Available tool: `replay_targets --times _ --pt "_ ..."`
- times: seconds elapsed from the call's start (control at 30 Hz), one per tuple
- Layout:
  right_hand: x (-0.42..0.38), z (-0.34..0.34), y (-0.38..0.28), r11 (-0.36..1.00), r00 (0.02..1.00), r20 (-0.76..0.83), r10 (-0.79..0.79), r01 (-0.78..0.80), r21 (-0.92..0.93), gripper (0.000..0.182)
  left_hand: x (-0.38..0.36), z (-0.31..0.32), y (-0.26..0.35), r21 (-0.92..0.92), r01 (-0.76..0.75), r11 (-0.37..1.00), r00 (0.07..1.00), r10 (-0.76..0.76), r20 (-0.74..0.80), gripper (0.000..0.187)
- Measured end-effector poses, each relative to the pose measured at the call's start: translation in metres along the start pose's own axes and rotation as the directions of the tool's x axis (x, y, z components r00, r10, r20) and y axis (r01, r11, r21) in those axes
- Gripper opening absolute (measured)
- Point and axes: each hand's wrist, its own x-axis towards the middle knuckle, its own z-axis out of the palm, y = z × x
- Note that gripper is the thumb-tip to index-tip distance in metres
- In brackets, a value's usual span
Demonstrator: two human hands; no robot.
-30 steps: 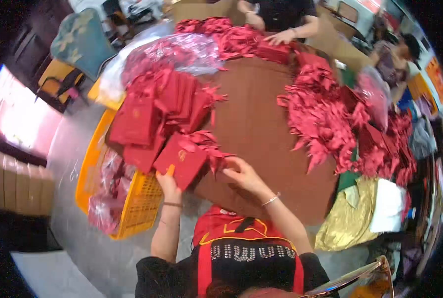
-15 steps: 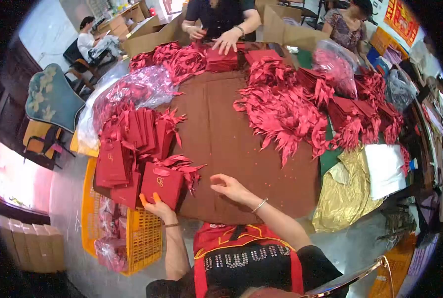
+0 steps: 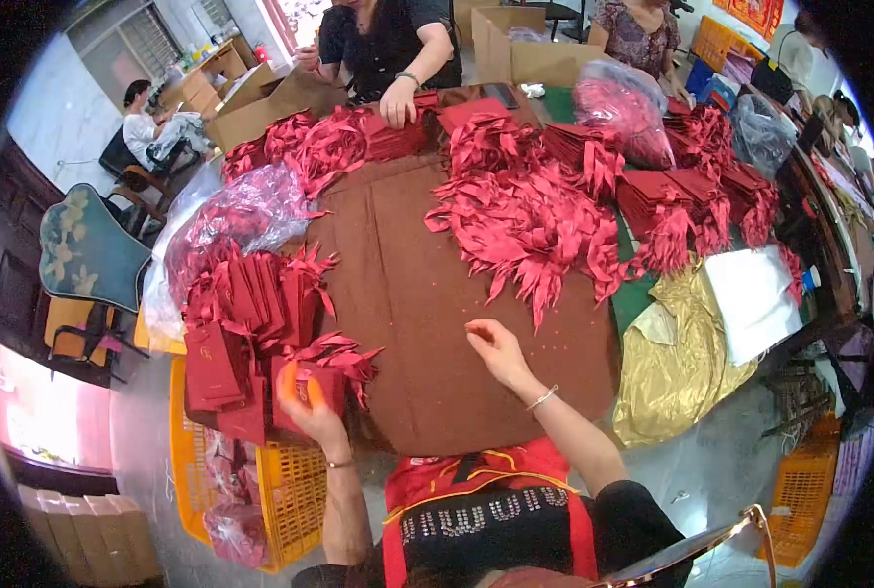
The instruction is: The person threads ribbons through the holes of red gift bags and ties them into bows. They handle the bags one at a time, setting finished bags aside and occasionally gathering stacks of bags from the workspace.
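My left hand point(image 3: 312, 410), with orange covers on two fingertips, is raised in front of a red paper gift bag point(image 3: 331, 388) with a red ribbon. Its fingers are apart, and whether they touch the bag cannot be told. More red gift bags point(image 3: 216, 365) with ribbons are packed together beside and behind it at the table's left edge. Over the brown tabletop point(image 3: 412, 323) is my right hand point(image 3: 498, 353), its fingers curled together and nothing visible in them. A bracelet circles each wrist.
A heap of red ribbons point(image 3: 535, 220) lies right of the middle. Clear plastic wrapping point(image 3: 266, 201) covers bags at left. Gold foil point(image 3: 667, 363) and a white sheet point(image 3: 751, 304) lie at right. A yellow crate point(image 3: 295, 505) stands below left. A co-worker's hand point(image 3: 398, 103) rests on bags opposite.
My left hand has come up across the front bag, which it was holding by its lower edge. My right hand has moved right and its fingers have curled in. The view has shifted.
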Motion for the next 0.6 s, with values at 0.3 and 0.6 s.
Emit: replay_targets --times 0.3,0.6 --pt "0.016 -0.029 0.015 0.852 0.928 -0.104 -0.358 0.279 -0.444 0.012 0.081 0.156 0.053 -0.629 0.315 0.711 0.833 0.111 0.542 0.024" --pt "0.017 -0.028 0.016 0.818 0.94 -0.088 -0.33 0.239 -0.523 0.012 0.154 0.359 0.02 -0.499 0.64 0.584 0.709 -0.2 0.676 0.027"
